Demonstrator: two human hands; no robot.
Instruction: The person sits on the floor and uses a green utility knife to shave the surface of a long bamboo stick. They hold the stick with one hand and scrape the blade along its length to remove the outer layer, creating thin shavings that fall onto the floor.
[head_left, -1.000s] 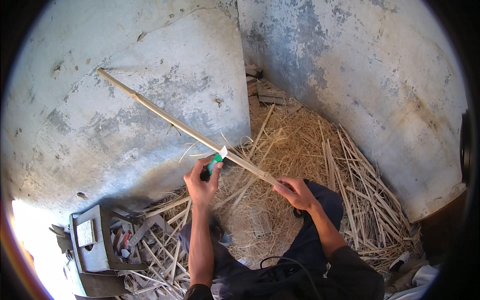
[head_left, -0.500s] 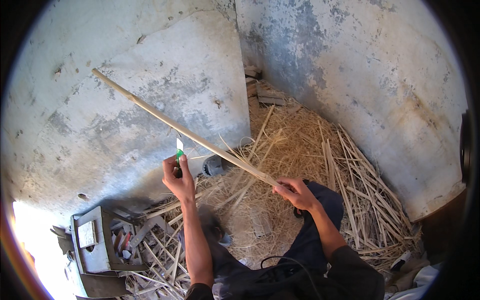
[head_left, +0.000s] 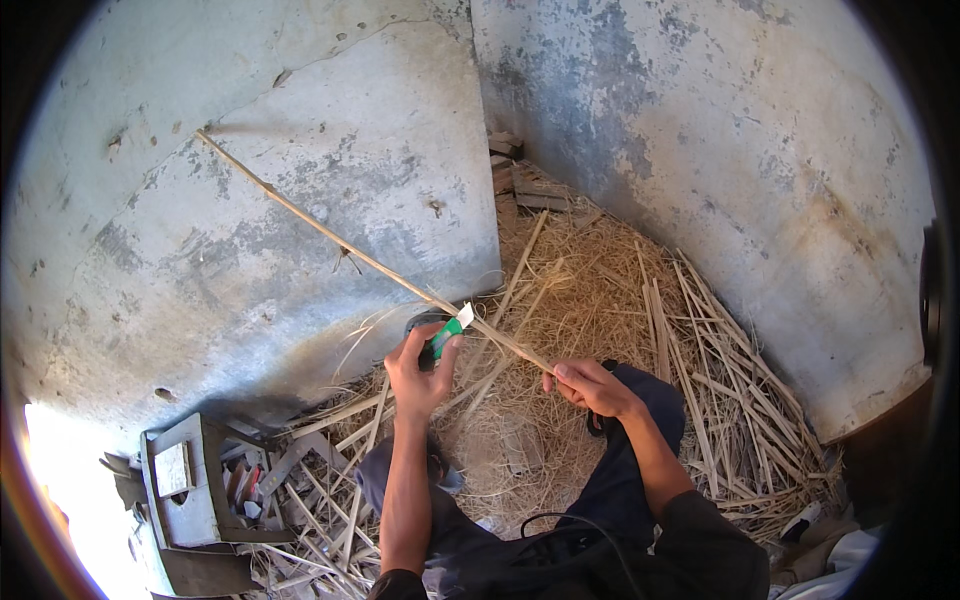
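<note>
My left hand (head_left: 420, 372) is closed round a green utility knife (head_left: 450, 334), its pale blade tip at the strip's lower part; whether the blade touches it I cannot tell. My right hand (head_left: 590, 387) grips the near end of a long, thin bamboo strip (head_left: 340, 243). That strip slants up and to the left, its far end close to the left wall. Behind my left hand a dark grey, rounded object (head_left: 424, 319) is partly hidden. Thin curled shavings (head_left: 362, 335) stick out beside the hand.
Fine shavings (head_left: 600, 270) cover the floor between my legs and the corner. Several split strips (head_left: 740, 400) lie along the right wall (head_left: 760, 180). A worn wooden box (head_left: 195, 480) with scraps beside it stands at lower left. The left wall (head_left: 330, 120) is peeling.
My left hand has moved right and toward the strip, bringing the knife to its lower part. The strip has turned and now shows a narrower side. My right hand stays nearly in place.
</note>
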